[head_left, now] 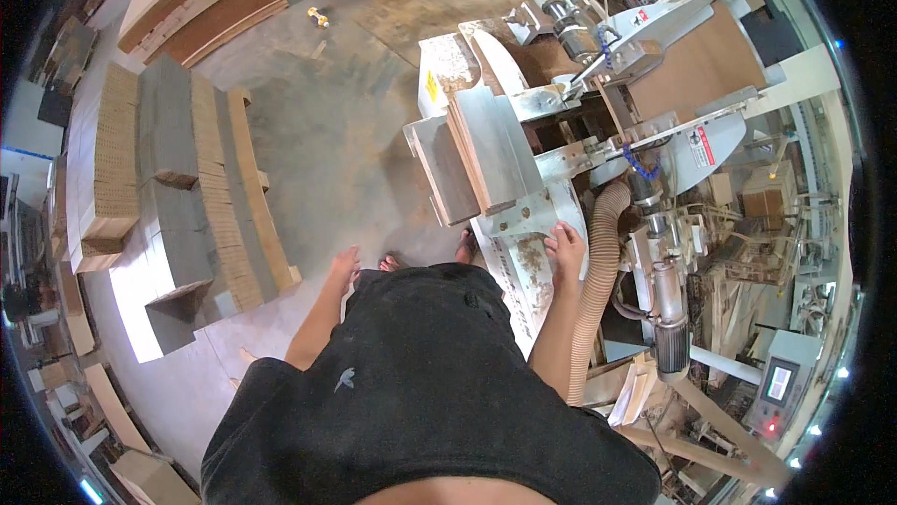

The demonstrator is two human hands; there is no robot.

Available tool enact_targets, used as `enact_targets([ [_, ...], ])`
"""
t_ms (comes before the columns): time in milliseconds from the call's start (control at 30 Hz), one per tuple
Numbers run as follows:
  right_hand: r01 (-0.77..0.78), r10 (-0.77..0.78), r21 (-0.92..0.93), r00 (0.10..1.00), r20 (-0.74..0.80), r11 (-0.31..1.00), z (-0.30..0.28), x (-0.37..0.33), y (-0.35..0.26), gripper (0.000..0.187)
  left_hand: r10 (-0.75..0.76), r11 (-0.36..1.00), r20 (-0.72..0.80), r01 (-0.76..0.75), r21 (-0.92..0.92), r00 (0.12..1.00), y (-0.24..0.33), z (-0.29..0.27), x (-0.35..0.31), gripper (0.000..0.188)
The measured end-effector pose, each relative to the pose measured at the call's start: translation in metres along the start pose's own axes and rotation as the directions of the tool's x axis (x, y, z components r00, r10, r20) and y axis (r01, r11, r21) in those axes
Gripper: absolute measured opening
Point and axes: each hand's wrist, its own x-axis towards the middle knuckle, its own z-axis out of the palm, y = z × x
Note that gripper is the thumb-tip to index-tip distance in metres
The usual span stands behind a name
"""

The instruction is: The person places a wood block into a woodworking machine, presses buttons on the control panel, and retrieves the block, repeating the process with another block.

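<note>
Looking down through the head view, we find the stack of boards at the machine, far and left of our right hand, its long axis running near to far. That hand, loosely curled and empty, is nearer than our left hand, half open with nothing visible held.

Panel stacks on flr, L. Machine R; boards on its L side. R hand just this side of boards, L of hose. L hand btwn stacks & machine. Ctrl box lower R, past hose.
</note>
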Motion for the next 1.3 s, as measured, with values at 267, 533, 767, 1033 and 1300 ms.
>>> enact_targets([
  [267,0.148,-0.146,-0.073,0.989,0.031,0.986,0.024,0.009,-0.038,0.033,-0.056,0.998,-0.102,0.057,0.004,0.993,-0.047,-0.027,0.007,0.056],
  [533,0.290,-0.289,-0.065,0.957,0.027,0.955,0.019,0.057,-0.064,0.028,0.136,0.800,-0.004,-0.107,0.591,0.991,-0.107,-0.020,0.052,0.044],
  [767,0.345,-0.344,-0.082,0.939,0.023,0.935,0.018,0.096,-0.081,0.028,0.436,0.348,0.131,-0.300,0.888,0.890,-0.178,-0.002,0.122,0.035],
  [1033,0.513,-0.510,-0.209,0.857,0.071,0.833,0.017,0.152,-0.094,0.031,0.007,0.955,-0.191,-0.063,-0.291,0.982,-0.067,0.067,0.035,0.052],
  [1300,0.570,-0.544,-0.235,0.822,0.170,0.787,0.045,0.166,-0.124,0.032,-0.077,0.962,-0.185,0.024,-0.272,0.980,-0.049,0.093,-0.006,0.057],
])
